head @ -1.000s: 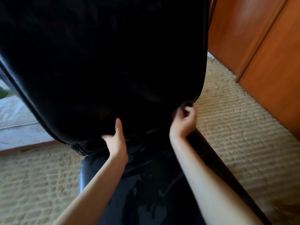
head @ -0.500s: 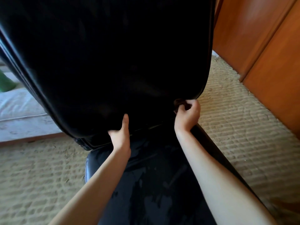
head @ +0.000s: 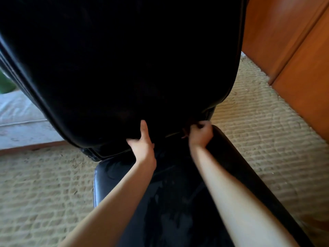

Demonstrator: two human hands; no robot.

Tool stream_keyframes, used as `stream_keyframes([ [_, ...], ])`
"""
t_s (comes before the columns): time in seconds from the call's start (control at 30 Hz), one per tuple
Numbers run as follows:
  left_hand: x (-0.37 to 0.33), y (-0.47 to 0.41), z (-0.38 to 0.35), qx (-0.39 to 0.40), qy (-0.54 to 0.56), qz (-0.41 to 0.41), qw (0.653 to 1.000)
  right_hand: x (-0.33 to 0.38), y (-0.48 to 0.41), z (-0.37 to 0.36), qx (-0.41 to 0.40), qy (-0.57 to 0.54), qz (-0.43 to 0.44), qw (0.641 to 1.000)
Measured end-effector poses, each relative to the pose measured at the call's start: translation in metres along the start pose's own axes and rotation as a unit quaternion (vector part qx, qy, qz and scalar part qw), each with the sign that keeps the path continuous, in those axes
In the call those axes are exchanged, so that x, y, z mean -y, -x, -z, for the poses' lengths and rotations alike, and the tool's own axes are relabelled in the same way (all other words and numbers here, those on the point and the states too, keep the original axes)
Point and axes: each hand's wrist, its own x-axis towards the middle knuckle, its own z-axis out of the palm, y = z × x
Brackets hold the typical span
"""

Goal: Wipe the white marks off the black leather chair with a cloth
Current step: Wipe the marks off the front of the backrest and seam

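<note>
Chair, black and leathery, fills most of the view: its backrest takes up everything from 9 to 1 o'clock, and the seat runs down toward 6 o'clock with pale smeary marks across its middle. The left hand rests against the bottom edge of the backrest just below centre, one finger stretched upward on the leather and the others curled under. The right hand, slightly toward 3 o'clock from it, is closed into a fist at the gap between backrest and seat; something dark shows at its fingers, but whether that is a cloth cannot be told. Woven beige carpet lies around the chair, and orange wooden panels stand at 2 o'clock.
</note>
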Motion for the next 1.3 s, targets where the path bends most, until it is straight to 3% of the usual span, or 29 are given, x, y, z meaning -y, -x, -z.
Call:
stream_keyframes([
  [0.07, 0.002, 0.004, -0.008, 0.029, 0.002, 0.031, 0.999, 0.002, -0.04, 0.02, -0.081, 0.001, -0.03, 0.996],
  [0.13, 0.002, 0.005, -0.013, 0.043, -0.001, 0.048, 0.998, -0.002, -0.066, 0.033, -0.102, 0.008, -0.061, 0.993],
  [0.37, -0.008, 0.003, -0.004, 0.094, -0.001, 0.106, 0.99, -0.008, -0.084, 0.021, -0.039, 0.015, -0.053, 0.998],
  [0.57, -0.013, -0.001, 0.003, 0.087, -0.021, 0.091, 0.992, -0.004, -0.048, -0.004, -0.008, 0.054, 0.002, 0.999],
  [0.8, -0.013, 0.001, 0.01, 0.054, -0.007, 0.078, 0.995, -0.016, 0.027, -0.039, 0.123, 0.059, 0.027, 0.99],
  [0.87, -0.016, -0.003, 0.014, 0.048, -0.01, 0.074, 0.996, -0.014, 0.016, -0.036, 0.109, 0.057, 0.024, 0.992],
  [1.03, -0.021, -0.009, 0.029, 0.048, -0.025, 0.073, 0.996, 0.005, -0.044, -0.021, -0.046, 0.028, -0.059, 0.997],
  [1.3, -0.02, -0.01, 0.03, 0.06, -0.018, 0.066, 0.996, 0.001, -0.002, -0.041, 0.045, 0.083, -0.001, 0.996],
])
